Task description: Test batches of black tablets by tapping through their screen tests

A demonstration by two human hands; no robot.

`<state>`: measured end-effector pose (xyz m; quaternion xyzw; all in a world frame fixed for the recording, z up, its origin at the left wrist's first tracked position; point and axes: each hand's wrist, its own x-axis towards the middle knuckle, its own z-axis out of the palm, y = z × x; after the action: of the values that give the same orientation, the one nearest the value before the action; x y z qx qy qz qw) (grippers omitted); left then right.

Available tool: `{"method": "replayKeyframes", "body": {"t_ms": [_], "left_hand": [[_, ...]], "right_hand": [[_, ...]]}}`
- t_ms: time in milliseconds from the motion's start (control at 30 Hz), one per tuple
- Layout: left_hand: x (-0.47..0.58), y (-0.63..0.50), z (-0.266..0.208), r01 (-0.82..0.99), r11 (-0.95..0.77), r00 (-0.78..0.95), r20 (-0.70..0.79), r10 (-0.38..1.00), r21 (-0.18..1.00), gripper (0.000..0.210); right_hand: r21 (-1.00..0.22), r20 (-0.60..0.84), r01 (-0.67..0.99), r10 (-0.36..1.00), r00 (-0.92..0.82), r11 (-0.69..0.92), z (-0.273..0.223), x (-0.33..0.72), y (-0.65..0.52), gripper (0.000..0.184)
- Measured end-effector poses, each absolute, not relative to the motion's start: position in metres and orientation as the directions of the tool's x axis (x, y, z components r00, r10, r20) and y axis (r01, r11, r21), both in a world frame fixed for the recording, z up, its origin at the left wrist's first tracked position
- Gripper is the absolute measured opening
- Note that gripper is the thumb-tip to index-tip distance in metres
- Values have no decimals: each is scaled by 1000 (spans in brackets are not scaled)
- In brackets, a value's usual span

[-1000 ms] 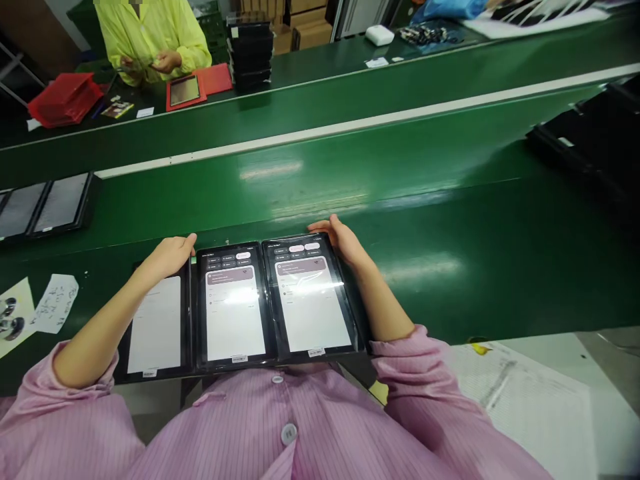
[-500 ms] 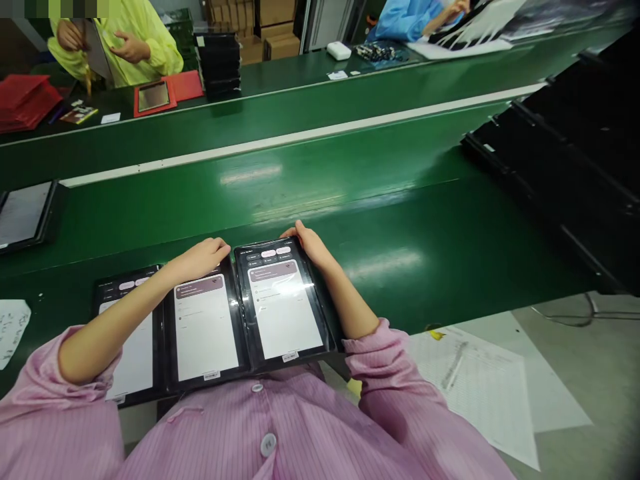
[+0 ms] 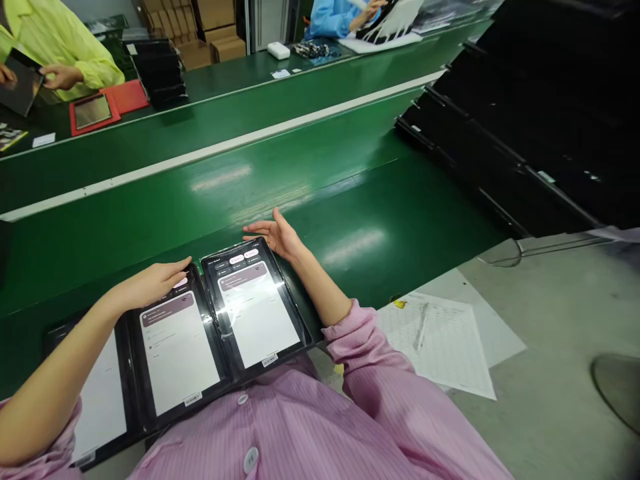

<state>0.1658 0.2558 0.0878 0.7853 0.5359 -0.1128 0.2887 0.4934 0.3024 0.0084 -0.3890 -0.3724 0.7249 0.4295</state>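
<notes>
Three tablets with lit screens lie side by side at the near bench edge, in black surrounds with glossy clear film. My left hand lies with fingers stretched across the top of the middle tablet, gripping nothing. Its forearm covers part of the left tablet, whose screen is partly hidden. At the top corner of the right tablet is my right hand, fingers spread and thumb up. Whether its lower fingers touch that tablet's edge, I cannot tell. A small barcode label sits at each tablet's lower edge.
A tall stack of black tablets or trays leans in from the right. Printed sheets lie below the bench's front edge. Across the green bench, a person in yellow holds a dark flat panel; another in blue works farther right.
The view has swung right, so everything appears shifted left. My right hand has loosened from the right tablet's top corner and spread its fingers. My left fingers have straightened over the middle tablet.
</notes>
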Motion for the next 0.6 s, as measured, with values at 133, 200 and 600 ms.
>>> {"method": "replayKeyframes", "body": {"t_ms": [133,200,600], "left_hand": [[157,262,88,903,-292,420,-497,760,316,77],[154,262,86,905,-290,415,-497,762,311,74],[144,263,83,869,-312,467,-429,773,384,63]], "right_hand": [[-989,-151,25,970,-189,-149,0,486,302,72],[-990,-134,78,964,-228,-119,-1,486,300,66],[-901,-157,-254,810,-564,-352,15,497,296,75]]}}
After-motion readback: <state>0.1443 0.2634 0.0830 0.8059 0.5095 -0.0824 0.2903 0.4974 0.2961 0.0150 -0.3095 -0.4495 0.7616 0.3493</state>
